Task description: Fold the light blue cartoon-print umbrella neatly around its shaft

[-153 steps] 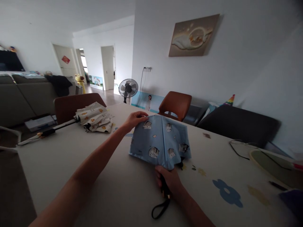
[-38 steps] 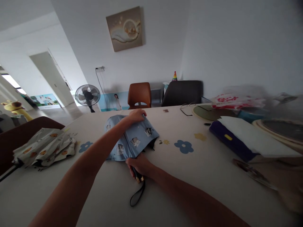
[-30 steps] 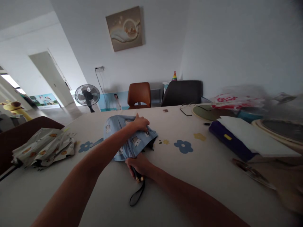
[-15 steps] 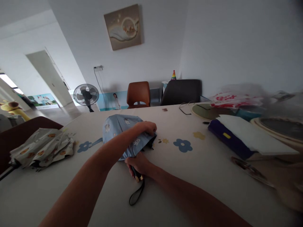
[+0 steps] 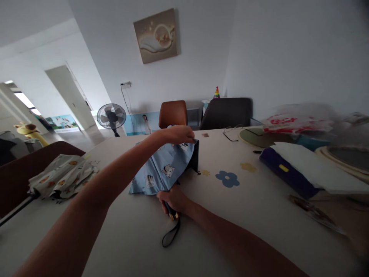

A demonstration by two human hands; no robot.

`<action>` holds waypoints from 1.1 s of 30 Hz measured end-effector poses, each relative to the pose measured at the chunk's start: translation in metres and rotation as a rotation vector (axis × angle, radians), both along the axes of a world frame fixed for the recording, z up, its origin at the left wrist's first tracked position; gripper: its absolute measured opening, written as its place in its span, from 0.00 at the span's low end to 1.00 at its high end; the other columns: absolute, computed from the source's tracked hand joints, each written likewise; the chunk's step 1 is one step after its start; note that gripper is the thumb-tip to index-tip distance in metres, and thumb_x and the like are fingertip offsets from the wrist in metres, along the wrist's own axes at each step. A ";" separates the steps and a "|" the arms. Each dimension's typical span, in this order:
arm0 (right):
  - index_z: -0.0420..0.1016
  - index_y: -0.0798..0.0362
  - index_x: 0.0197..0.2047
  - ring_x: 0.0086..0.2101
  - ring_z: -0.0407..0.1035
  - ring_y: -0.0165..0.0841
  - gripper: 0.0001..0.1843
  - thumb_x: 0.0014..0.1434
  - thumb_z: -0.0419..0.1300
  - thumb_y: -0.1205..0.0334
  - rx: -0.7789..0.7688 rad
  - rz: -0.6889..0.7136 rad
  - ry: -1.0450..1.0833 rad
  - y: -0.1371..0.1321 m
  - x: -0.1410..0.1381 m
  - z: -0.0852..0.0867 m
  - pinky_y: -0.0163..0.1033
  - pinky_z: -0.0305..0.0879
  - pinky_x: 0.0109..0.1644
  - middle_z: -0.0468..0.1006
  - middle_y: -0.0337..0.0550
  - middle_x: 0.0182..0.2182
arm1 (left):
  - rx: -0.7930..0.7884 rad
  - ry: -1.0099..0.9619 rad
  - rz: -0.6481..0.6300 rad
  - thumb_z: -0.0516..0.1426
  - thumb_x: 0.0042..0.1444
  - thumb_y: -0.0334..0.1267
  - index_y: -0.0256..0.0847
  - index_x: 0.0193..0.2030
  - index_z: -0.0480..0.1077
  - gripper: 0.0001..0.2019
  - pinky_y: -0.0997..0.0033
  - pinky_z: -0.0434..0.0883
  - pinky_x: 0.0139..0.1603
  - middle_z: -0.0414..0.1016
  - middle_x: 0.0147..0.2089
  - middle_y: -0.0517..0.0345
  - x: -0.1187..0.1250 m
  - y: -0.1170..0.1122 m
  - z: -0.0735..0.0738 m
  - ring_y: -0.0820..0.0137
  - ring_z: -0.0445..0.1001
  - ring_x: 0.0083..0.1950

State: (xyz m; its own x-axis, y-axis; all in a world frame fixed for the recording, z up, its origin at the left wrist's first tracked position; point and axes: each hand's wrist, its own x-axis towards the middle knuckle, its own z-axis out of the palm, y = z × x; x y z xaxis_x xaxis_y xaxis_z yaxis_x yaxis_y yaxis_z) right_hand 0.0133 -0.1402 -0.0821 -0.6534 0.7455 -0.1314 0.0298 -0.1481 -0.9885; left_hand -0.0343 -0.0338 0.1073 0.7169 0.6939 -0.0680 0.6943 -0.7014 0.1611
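A light blue folding umbrella (image 5: 164,169) with cartoon prints lies on the white table (image 5: 123,238) in front of me. My left hand (image 5: 180,134) pinches the far edge of its canopy and holds that flap lifted above the table, so the dark underside shows. My right hand (image 5: 172,200) is closed round the umbrella's handle at the near end. A black wrist strap (image 5: 170,235) trails from the handle toward me.
A second cream patterned umbrella (image 5: 62,177) lies at the left. A purple box with white sheets (image 5: 291,169), bags and round trays crowd the right side. Glasses (image 5: 232,132) lie far back. Brown chairs (image 5: 172,113) and a fan (image 5: 111,116) stand beyond.
My left hand has moved along the canopy to its right edge and lifted that flap up off the table. My right hand stays on the handle.
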 end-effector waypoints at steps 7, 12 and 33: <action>0.60 0.54 0.16 0.12 0.58 0.26 0.12 0.49 0.51 0.67 0.006 -0.033 -0.042 -0.004 0.001 0.006 0.31 0.57 0.17 0.63 0.35 0.09 | 0.037 -0.106 0.025 0.53 0.54 0.46 0.38 0.33 0.72 0.13 0.72 0.59 0.37 0.70 0.30 0.57 -0.018 -0.030 0.039 0.70 0.68 0.36; 0.61 0.55 0.15 0.12 0.58 0.26 0.13 0.50 0.50 0.67 0.048 0.002 -0.060 -0.002 0.002 0.005 0.31 0.57 0.17 0.64 0.37 0.09 | 0.024 -0.223 0.029 0.51 0.57 0.40 0.43 0.44 0.72 0.11 0.72 0.61 0.40 0.71 0.35 0.60 -0.053 -0.042 0.037 0.68 0.69 0.43; 0.59 0.54 0.15 0.11 0.58 0.24 0.14 0.50 0.52 0.68 -0.016 -0.035 -0.018 -0.004 0.002 0.009 0.29 0.56 0.16 0.63 0.33 0.08 | 0.718 0.540 -0.476 0.53 0.55 0.29 0.41 0.33 0.75 0.09 0.62 0.54 0.55 0.67 0.56 0.53 0.009 -0.022 -0.064 0.63 0.59 0.58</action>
